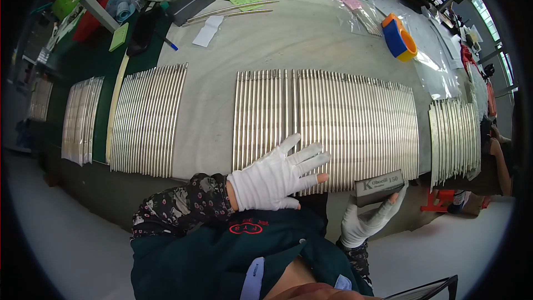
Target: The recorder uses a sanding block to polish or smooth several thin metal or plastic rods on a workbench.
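Observation:
A wide row of thin, shiny metal rods point(355, 116) lies side by side on the pale table top, with a narrow gap between the smaller left group point(258, 111) and the rest. My left hand point(269, 180), in a white glove with bare fingertips, is stretched flat over the near ends of these rods, fingers spread. In my right hand point(366, 223), gloved the same way, is a grey rectangular sanding block point(380, 188). Fingers and thumb grip it by its sides at the near right edge of the row.
More rods point(150, 122) lie to the left, beside a pale wooden strip point(116, 111). Another bundle of rods point(454, 141) sits at the right edge. An orange and blue ring-shaped thing point(395, 41), a blue pen point(166, 40) and bagged rods point(355, 8) are farther back.

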{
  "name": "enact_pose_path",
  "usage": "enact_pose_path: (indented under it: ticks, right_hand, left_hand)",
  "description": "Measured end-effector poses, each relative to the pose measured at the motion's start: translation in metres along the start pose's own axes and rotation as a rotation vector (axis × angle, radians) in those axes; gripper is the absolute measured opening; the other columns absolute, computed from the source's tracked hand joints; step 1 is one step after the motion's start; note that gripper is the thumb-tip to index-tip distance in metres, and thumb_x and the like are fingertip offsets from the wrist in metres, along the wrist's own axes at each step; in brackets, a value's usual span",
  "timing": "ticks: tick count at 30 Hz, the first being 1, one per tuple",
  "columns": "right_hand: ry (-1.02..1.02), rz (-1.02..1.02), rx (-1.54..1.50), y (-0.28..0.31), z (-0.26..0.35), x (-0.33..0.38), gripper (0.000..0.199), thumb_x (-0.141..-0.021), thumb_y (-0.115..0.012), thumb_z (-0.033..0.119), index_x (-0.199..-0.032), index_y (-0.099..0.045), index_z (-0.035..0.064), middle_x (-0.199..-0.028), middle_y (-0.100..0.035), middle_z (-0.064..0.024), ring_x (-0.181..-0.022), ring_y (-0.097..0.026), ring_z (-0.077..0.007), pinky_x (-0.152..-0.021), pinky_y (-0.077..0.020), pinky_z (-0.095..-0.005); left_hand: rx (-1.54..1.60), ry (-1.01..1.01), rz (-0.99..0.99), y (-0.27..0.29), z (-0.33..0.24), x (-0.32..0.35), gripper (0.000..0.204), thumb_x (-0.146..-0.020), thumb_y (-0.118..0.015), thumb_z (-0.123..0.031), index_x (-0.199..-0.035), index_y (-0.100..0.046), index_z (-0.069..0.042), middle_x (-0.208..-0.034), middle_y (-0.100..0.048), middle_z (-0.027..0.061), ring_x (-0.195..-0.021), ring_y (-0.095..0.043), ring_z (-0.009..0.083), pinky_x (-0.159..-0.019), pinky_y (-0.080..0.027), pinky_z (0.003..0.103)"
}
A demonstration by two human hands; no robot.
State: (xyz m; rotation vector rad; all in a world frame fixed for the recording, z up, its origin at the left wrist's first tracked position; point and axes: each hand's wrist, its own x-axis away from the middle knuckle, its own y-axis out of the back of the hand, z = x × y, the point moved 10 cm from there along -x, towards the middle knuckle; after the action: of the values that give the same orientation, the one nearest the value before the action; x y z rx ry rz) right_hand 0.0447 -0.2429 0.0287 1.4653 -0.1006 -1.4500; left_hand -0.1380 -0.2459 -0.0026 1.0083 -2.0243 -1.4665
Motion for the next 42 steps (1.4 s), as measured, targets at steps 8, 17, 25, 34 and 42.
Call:
enact_pose_path:
  ticks: [8,17,25,34,42]
  right_hand:
    - [-0.011,0.032,-0.001,-0.01,-0.01,-0.009,0.106,-0.078,-0.079,0.015,-0.163,-0.014,0.0196,-0.154,-0.031,-0.031,-0.139,-0.039,-0.0461,-0.112,-0.0368,-0.0529]
    - [-0.029,-0.006,-0.029,-0.012,-0.019,-0.012,0.1,-0.082,-0.074,0.012,-0.162,-0.016,0.0183,-0.154,-0.031,-0.0324,-0.139,-0.039,-0.0474,-0.112,-0.0369,-0.0528]
    - [-0.023,-0.01,-0.068,-0.015,-0.015,-0.012,0.094,-0.084,-0.07,0.013,-0.162,-0.018,0.0159,-0.154,-0.031,-0.0321,-0.141,-0.038,-0.0473,-0.113,-0.036,-0.0533]
    - [-0.007,0.005,-0.044,-0.015,-0.004,-0.014,0.096,-0.082,-0.071,0.016,-0.162,-0.018,0.0172,-0.153,-0.033,-0.0321,-0.14,-0.039,-0.0472,-0.113,-0.0365,-0.0536]
    - [-0.003,0.008,-0.055,-0.02,-0.002,-0.015,0.1,-0.079,-0.073,0.015,-0.162,-0.017,0.0181,-0.152,-0.034,-0.0326,-0.138,-0.041,-0.0476,-0.112,-0.0362,-0.0556]
  left_hand:
    - [0.035,0.05,0.03,-0.001,0.011,0.006,0.075,-0.082,-0.07,-0.054,-0.141,-0.051,-0.011,-0.156,-0.038,0.0167,-0.146,-0.033,0.033,-0.118,-0.024,0.062]
    - [0.006,0.157,0.054,-0.002,0.016,0.037,0.078,-0.078,-0.074,-0.053,-0.14,-0.05,-0.012,-0.152,-0.04,0.0145,-0.144,-0.035,0.0314,-0.117,-0.026,0.061]
    - [-0.016,0.142,0.067,-0.01,0.011,0.053,0.074,-0.079,-0.072,-0.052,-0.141,-0.051,-0.018,-0.154,-0.04,0.0112,-0.145,-0.035,0.029,-0.116,-0.026,0.061]
    - [-0.022,0.145,0.142,-0.011,0.011,0.054,0.07,-0.084,-0.068,-0.054,-0.142,-0.053,-0.017,-0.158,-0.037,0.0103,-0.149,-0.03,0.0272,-0.12,-0.022,0.059]
    - [-0.029,0.141,0.148,-0.01,0.012,0.051,0.072,-0.085,-0.067,-0.055,-0.145,-0.052,-0.018,-0.16,-0.035,0.0103,-0.15,-0.028,0.0263,-0.121,-0.02,0.058]
